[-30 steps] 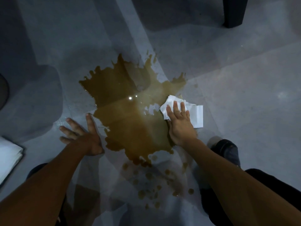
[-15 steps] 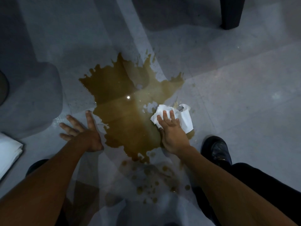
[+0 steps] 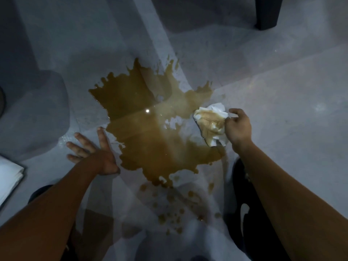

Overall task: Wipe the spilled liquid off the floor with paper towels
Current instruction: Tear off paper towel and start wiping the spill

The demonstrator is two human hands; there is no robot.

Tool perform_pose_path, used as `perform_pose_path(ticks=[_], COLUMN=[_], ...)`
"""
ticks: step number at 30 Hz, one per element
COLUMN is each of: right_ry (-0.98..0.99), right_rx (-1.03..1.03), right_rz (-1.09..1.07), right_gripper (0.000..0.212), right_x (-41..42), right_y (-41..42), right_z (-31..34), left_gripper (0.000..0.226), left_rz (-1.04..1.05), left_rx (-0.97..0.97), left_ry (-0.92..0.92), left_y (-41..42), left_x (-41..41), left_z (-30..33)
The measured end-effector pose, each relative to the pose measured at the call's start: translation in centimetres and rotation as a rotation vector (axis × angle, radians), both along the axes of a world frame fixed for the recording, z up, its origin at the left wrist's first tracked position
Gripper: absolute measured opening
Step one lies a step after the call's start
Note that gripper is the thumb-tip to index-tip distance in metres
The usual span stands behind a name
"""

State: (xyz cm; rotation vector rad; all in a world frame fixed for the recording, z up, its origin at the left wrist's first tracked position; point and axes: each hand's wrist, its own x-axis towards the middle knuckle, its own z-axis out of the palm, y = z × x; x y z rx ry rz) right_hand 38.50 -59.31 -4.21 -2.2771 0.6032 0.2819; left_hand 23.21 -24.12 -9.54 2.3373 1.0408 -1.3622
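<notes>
A wide brown puddle [image 3: 150, 132] spreads over the grey floor [image 3: 282, 91] in the middle of the view, with small drops [image 3: 173, 213] trailing toward me. My right hand [image 3: 238, 127] pinches a crumpled paper towel [image 3: 211, 123], stained brown on its underside, and holds it lifted at the puddle's right edge. Fingers spread, my left hand [image 3: 92, 153] presses flat on the floor just left of the puddle, holding nothing.
A stack of white paper towels [image 3: 9, 178] lies at the left edge. A dark furniture leg [image 3: 267, 12] stands at the top right. My dark shoe [image 3: 243, 185] rests right of the puddle's near end, and a dark round object [image 3: 1, 102] shows at far left.
My right hand stopped pressing the towel on the floor, gathered it, and lifted it up to the right, showing its soaked brown side. My left hand stayed planted.
</notes>
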Motion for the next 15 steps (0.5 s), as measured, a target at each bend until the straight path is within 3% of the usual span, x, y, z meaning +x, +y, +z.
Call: perform_pose_path(ticks=[2,5,8,12,15], right_ry=[-0.08,-0.229,-0.075,0.118,0.056], right_rx=[-0.059,-0.376,-0.675,-0.635,-0.615], right_rz=[0.021,0.347,0.659,0.758,0.785], right_gripper=[0.041,0.042,0.045,0.075,0.052], right_x=[-0.8,-3.2,-4.1,-3.4,-1.8], right_y=[0.4,2.1,3.5,3.3,2.4], right_z=[0.6,1.0,-0.6,-2.0,-1.7], left_gripper=[0.169,0.169,0.173,0.165,0.164], left_rz=[-0.015,-0.036,-0.001,-0.036,-0.058], left_rx=[0.039,-0.008,-0.058,-0.042,-0.029], left_ry=[0.025,0.006,0.051,0.075,0.058], left_y=[-0.5,-0.2,0.4,0.2,-0.3], left_x=[0.2,-0.1,0.3,1.0,0.8], left_z=[0.4,0.5,1.1,2.6,2.7])
